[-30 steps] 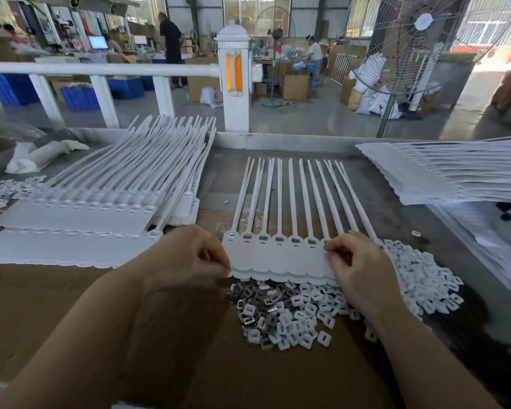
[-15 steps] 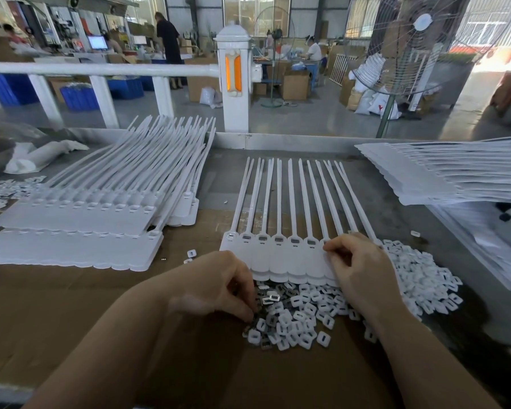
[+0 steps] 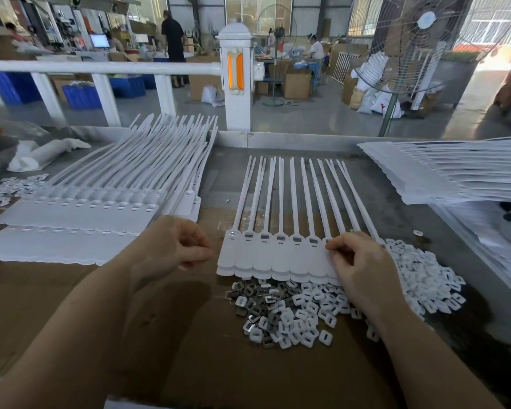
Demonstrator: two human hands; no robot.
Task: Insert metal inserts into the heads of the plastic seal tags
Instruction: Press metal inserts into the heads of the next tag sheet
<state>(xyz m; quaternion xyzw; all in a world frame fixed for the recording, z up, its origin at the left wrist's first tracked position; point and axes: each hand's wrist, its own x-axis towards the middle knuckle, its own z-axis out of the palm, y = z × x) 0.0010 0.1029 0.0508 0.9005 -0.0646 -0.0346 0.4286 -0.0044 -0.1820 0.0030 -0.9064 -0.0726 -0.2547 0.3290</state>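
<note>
Two hands are working: left hand point(image 3: 174, 246) is hovering with curled fingers, contents unclear; right hand point(image 3: 359, 264) is pinching the tag strip point(image 3: 278, 258) above loose inserts point(image 3: 283, 314).

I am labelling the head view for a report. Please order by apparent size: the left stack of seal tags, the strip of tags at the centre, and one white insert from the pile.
1. Left stack of seal tags, clearly the largest.
2. Centre strip of tags.
3. One white insert, by far the smallest, though nearest the camera.
</note>
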